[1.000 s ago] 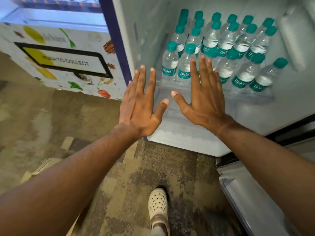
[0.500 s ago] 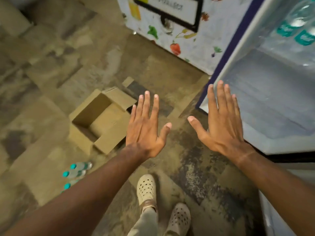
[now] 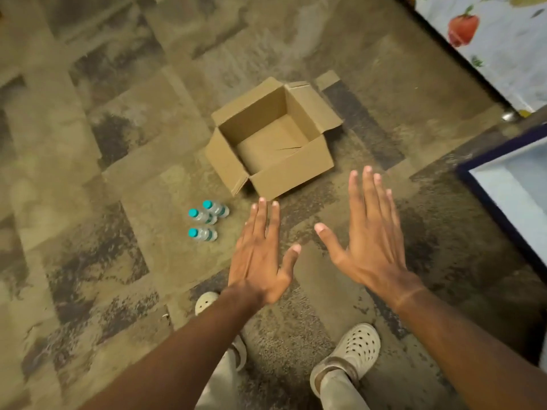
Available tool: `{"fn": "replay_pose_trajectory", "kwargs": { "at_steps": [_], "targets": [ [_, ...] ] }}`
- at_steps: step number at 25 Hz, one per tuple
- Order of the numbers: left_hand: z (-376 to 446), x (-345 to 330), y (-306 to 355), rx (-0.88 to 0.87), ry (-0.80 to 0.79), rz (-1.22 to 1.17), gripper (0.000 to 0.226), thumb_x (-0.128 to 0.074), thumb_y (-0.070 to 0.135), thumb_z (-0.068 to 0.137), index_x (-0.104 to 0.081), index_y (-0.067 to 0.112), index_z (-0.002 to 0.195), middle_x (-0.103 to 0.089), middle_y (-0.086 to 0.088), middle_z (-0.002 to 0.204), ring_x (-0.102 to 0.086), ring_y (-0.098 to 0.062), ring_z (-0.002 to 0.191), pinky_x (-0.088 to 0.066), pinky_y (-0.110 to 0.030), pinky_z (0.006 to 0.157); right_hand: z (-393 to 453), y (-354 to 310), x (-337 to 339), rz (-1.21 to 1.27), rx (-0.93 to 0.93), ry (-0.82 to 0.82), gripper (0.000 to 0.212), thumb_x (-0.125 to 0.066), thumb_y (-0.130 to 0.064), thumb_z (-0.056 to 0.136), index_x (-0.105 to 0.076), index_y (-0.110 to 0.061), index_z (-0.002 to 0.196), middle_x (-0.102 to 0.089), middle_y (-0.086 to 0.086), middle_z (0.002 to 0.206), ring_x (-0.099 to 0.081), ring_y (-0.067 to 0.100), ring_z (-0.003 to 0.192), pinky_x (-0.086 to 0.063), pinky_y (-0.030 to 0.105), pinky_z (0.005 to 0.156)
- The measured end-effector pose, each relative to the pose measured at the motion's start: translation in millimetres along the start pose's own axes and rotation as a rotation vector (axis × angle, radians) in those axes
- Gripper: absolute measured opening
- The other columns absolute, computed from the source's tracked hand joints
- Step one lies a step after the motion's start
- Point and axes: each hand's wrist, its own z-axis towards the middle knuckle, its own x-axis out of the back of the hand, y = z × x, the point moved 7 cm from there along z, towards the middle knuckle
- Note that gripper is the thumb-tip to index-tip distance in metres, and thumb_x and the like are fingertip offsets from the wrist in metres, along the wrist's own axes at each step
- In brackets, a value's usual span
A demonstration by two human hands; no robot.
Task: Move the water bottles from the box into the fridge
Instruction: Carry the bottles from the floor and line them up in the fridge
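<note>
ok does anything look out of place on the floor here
Yes: three water bottles lie on their sides on the carpet, outside the cardboard box, near its left corner. The box itself looks empty, flaps splayed open. Both the left hand and right hand are open, holding nothing.

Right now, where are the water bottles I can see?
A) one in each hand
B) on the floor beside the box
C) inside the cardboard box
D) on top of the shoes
B: three water bottles lie on the floor just left of the cardboard box, whose inside shows only bare cardboard.
</note>
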Motion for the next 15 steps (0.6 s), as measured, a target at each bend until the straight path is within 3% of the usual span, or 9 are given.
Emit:
{"fn": "replay_pose_trajectory", "kwargs": {
  "at_steps": [6, 9, 12, 15],
  "targets": [
    [-34.2, -12.7, -151.5, 0.171, -0.047, -0.052, 0.083, -0.017, 0.065, 0.089, 0.009, 0.022, 0.154, 0.014, -0.005, 0.162, 0.007, -0.019, 0.150, -0.014, -0.039, 0.120, 14.2, -115.9, -109.9, 0.053, 0.063, -0.135, 0.094, -0.031, -0.069, 0.088, 0.005, -0.013, 0.154, 0.006, 0.013, 0.162, 0.004, 0.025, 0.150, -0.006, 0.045, 0.122],
    [-37.6, -27.8, -219.1, 0.233, -0.079, -0.071, 0.086, -0.017, 0.065, 0.088, 0.004, 0.017, 0.155, 0.007, -0.007, 0.163, 0.003, -0.020, 0.151, -0.008, -0.034, 0.120, 35.0, -162.6, -164.2, 0.086, 0.087, -0.167, 0.092, -0.036, -0.065, 0.087, 0.001, -0.015, 0.154, 0.001, 0.012, 0.163, 0.000, 0.024, 0.150, -0.007, 0.043, 0.122],
    [-24.1, -44.4, -274.9, 0.263, -0.100, -0.092, 0.082, -0.032, 0.056, 0.093, 0.002, 0.014, 0.155, 0.003, -0.010, 0.163, 0.000, -0.022, 0.151, -0.001, -0.029, 0.118, 62.4, -193.9, -223.1, 0.133, 0.100, -0.199, 0.088, -0.043, -0.058, 0.089, -0.003, -0.016, 0.155, -0.001, 0.010, 0.163, -0.003, 0.023, 0.150, -0.003, 0.039, 0.120],
    [3.1, -65.5, -328.9, 0.351, -0.119, -0.135, 0.082, -0.052, 0.043, 0.093, -0.007, 0.012, 0.155, -0.020, -0.013, 0.159, -0.021, -0.028, 0.145, -0.020, -0.033, 0.116, 94.1, -211.8, -284.6, 0.161, 0.093, -0.226, 0.083, -0.053, -0.047, 0.092, -0.010, -0.015, 0.155, -0.012, 0.009, 0.162, -0.014, 0.025, 0.149, -0.006, 0.035, 0.116]
  ]
}}
